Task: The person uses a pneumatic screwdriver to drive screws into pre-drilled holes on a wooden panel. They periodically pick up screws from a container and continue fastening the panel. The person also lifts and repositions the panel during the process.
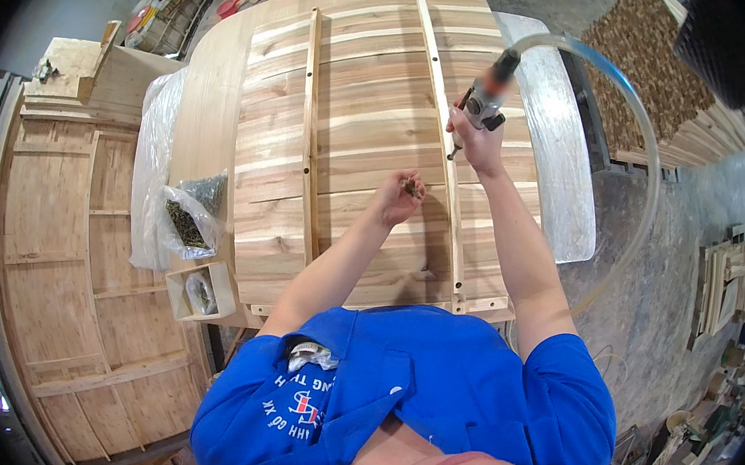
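My right hand (479,144) is closed around an air screwdriver (494,88) with an orange and black body. A clear hose runs from its top. Its bit points down at the right batten (439,90); whether it touches the wood I cannot tell. My left hand (397,204) is held over the panel between the battens, fingers curled around several small dark screws (409,185). Beneath both hands lies a broad wooden panel (365,117) of striped boards. A second batten (311,103) crosses it on the left. Dark holes dot both battens.
Left of the panel sits an open plastic bag of dark screws (187,223), with a small wooden box (177,291) nearer me. Plastic-wrapped boards (561,152) flank the panel's right. The air hose (653,168) loops down on the right. Large wooden frames (51,204) stand far left.
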Available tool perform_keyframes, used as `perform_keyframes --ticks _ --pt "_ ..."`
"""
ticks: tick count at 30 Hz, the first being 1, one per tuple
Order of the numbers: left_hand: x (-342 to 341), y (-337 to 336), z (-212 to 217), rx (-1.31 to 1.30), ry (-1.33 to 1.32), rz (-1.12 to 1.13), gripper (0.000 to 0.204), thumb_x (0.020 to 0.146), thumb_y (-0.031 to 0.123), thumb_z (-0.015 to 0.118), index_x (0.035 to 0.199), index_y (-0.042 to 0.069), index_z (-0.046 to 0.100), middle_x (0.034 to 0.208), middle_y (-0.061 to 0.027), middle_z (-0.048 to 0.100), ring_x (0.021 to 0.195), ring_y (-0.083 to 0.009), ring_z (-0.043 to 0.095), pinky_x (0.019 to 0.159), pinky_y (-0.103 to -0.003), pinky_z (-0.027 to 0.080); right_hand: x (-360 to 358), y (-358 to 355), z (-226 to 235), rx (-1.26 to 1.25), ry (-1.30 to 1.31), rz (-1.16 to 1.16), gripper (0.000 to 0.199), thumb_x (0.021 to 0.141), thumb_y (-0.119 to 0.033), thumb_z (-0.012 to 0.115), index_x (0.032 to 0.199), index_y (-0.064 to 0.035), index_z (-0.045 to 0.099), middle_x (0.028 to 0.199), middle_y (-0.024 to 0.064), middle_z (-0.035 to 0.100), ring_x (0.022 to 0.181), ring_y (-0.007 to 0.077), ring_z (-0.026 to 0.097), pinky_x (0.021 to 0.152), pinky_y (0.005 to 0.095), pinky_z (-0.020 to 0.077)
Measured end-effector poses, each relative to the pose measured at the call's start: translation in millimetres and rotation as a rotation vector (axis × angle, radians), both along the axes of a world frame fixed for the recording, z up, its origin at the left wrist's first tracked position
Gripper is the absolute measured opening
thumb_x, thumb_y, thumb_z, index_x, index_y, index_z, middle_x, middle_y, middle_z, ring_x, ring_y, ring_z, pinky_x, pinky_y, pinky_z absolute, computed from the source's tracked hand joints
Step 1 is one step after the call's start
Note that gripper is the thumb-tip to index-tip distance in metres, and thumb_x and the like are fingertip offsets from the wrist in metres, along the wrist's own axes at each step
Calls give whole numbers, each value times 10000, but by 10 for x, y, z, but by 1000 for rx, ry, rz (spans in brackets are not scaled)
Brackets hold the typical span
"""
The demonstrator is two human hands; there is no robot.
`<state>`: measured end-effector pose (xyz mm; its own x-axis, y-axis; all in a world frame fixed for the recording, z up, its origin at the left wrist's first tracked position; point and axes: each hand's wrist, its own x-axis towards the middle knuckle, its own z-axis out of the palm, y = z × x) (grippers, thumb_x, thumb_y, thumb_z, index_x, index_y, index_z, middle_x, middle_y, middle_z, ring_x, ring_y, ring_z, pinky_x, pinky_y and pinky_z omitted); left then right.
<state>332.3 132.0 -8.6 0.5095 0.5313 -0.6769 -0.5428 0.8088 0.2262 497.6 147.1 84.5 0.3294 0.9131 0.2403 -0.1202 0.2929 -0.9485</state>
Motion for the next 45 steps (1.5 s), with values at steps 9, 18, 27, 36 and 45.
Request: perform_keyframes --ticks 9,18,27,36,45 --pt "-395 -390 12 121 94 -157 133 900 151 518 951 37 565 784 -30 599 666 -102 559 583 -209 488 -106 -48 -45 -1 -136 10 237 771 -86 641 972 -9 541 706 6 559 627 95 550 600 232 455" --pt "-504 -485 370 289 -213 -33 111 858 163 611 941 100 573 753 8 537 625 -71 457 552 -217 409 -387 -741 748 442 319 227 357 821 -159 552 1093 8 394 706 106 519 673 193 510 667 349 446" --pt "-611 -675 914 345 -308 34 98 885 146 574 914 52 565 743 -11 534 574 -61 394 476 -179 328 -605 -1231 1076 557 383 237 434 772 -282 642 1048 -22 431 667 85 521 613 191 514 630 369 444" --pt "-954 -911 1003 423 -443 -42 177 888 255 579 856 81 570 594 28 452 528 -60 375 468 -199 290 -905 -1505 1188 624 434 244 411 779 -287 610 1050 -35 430 659 80 503 615 192 510 634 368 437" --pt "-1859 -1085 1028 483 15 -73 220 941 298 449 940 107 559 545 49 329 521 -88 338 477 -235 296 -1103 -1589 1286 762 355 169 418 804 -302 564 1087 -39 406 690 92 508 650 198 506 669 369 436"
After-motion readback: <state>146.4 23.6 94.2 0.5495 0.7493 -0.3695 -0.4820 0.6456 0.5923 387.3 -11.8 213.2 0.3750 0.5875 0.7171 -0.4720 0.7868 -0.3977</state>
